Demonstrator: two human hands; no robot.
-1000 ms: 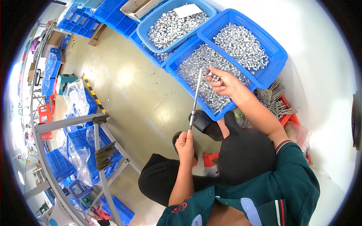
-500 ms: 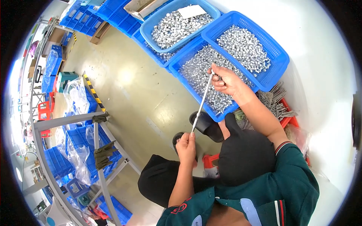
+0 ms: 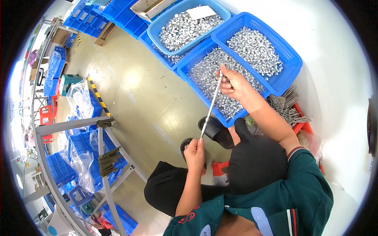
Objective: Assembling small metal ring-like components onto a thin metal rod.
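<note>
Gripping the lower end of a slim, straight, silvery metal rod [image 3: 212, 103], the left hand [image 3: 195, 152] is closed, its thumb pressed along the near end and its fingers curled in. The right hand [image 3: 234, 83] has its thumb and index fingertip pinched together at the rod's upper tip, while its other fingers curl loosely toward the palm; small silvery bits seem to show among them, too small to count. Between the two hands the rod slants up and to the right, its upper part over the edge of a deep blue rectangular plastic bin [image 3: 194, 87] filled with small shiny metal pieces [image 3: 212, 63].

Resting against that bin's far right side, and partly over it, is a blue perforated plastic basket [image 3: 290, 59] with more such pieces. Beyond, to the left, a lighter blue oval-cornered basket [image 3: 154, 38] holds ring-like metal parts, with a blank-looking white card [image 3: 201, 12] on top. Under the right forearm, a bundle of thin grey metal rods [image 3: 286, 105] lies in a red plastic container [image 3: 302, 126]. Below the left hand are black-trousered knees and black sandals [image 3: 215, 132]; farther left, a grey metal frame [image 3: 75, 126] stands before blue plastic crates [image 3: 88, 143].
</note>
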